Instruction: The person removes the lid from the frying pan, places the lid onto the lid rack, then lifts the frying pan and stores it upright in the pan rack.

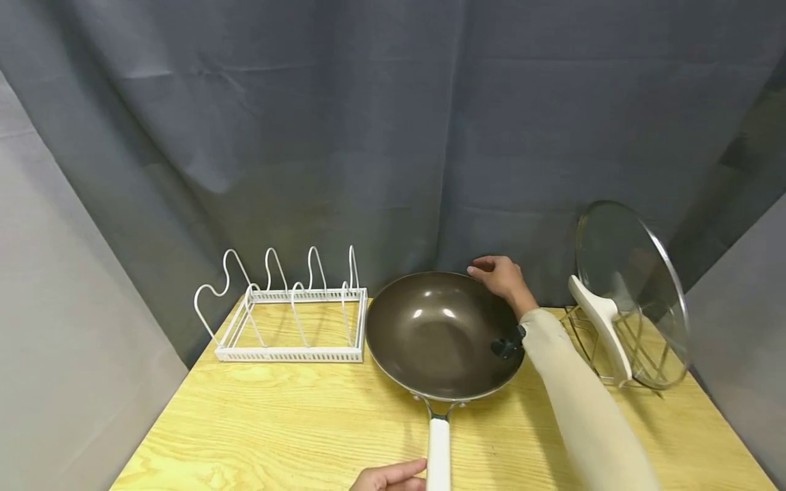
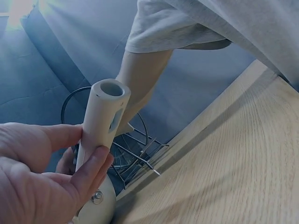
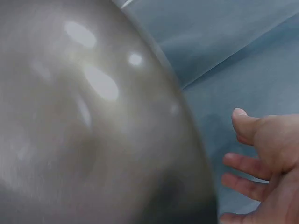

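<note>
A wok (image 1: 439, 334) with a dark brown inside and a long white handle (image 1: 439, 453) stands on the table, its handle toward me. My left hand (image 1: 389, 477) grips that handle near its end; the left wrist view shows thumb and fingers on opposite sides of the handle (image 2: 103, 112). At the wok's far right rim is my right hand (image 1: 500, 276), fingers loosely bent. Seen from the right wrist, a gap separates the right hand (image 3: 271, 163) from the edge of the wok (image 3: 93, 121), and nothing is between its fingers.
Left of the wok, close to its rim, stands a white wire rack (image 1: 291, 354) with upright loops. On the right a glass lid (image 1: 632, 286) with a white handle leans upright in a metal wire stand (image 1: 653, 372). A grey curtain (image 1: 393, 136) hangs behind the wooden table (image 1: 276, 423).
</note>
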`<action>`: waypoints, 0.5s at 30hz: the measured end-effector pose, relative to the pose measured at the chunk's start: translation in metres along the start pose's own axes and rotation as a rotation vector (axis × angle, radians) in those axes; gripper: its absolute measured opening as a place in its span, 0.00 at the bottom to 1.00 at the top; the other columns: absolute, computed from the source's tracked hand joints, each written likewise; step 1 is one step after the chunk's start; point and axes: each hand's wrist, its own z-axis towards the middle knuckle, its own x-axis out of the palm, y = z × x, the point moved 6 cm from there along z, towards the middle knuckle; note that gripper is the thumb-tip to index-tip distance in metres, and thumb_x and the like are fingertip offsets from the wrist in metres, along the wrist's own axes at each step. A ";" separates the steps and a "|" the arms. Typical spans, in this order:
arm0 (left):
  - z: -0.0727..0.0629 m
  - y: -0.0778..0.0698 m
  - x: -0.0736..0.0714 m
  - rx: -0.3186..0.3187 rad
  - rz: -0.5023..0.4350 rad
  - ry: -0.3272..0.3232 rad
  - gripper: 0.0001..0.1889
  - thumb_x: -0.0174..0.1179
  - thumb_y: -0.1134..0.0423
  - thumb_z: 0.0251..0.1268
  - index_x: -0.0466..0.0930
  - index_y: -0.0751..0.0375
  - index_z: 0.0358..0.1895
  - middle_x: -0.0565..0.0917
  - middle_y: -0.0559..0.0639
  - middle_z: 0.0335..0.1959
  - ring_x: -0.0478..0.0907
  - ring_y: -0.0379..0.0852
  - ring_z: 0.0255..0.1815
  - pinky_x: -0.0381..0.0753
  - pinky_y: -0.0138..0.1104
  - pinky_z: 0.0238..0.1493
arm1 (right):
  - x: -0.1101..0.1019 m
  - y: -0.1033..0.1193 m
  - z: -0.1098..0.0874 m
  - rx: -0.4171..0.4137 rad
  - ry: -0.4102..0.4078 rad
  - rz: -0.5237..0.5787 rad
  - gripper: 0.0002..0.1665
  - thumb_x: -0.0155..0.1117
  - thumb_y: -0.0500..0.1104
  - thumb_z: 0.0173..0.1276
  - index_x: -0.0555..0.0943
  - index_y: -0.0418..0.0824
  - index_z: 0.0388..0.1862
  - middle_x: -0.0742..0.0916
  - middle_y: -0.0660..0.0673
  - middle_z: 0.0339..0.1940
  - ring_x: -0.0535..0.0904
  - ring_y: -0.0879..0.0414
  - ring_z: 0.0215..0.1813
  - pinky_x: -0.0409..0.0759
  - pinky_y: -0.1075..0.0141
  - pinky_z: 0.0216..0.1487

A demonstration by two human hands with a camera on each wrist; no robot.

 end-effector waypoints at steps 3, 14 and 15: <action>0.001 0.000 -0.001 0.004 0.006 -0.001 0.38 0.63 0.63 0.70 0.56 0.83 0.72 0.79 0.74 0.61 0.85 0.46 0.53 0.83 0.33 0.54 | -0.012 0.010 -0.013 0.007 -0.016 0.099 0.30 0.61 0.56 0.77 0.78 0.39 0.68 0.82 0.33 0.64 0.76 0.37 0.66 0.73 0.42 0.65; 0.005 0.006 0.001 0.019 0.022 0.049 0.38 0.58 0.63 0.70 0.52 0.82 0.74 0.77 0.70 0.65 0.83 0.45 0.56 0.81 0.33 0.57 | -0.025 0.042 -0.096 -0.011 0.059 0.507 0.35 0.59 0.56 0.78 0.72 0.36 0.74 0.78 0.32 0.69 0.75 0.38 0.69 0.78 0.47 0.65; 0.005 0.006 0.002 0.020 0.012 0.050 0.38 0.58 0.63 0.70 0.52 0.82 0.74 0.77 0.70 0.65 0.83 0.45 0.56 0.81 0.33 0.58 | -0.025 0.045 -0.106 -0.018 0.074 0.531 0.34 0.59 0.55 0.79 0.71 0.35 0.74 0.78 0.31 0.69 0.75 0.39 0.69 0.79 0.48 0.64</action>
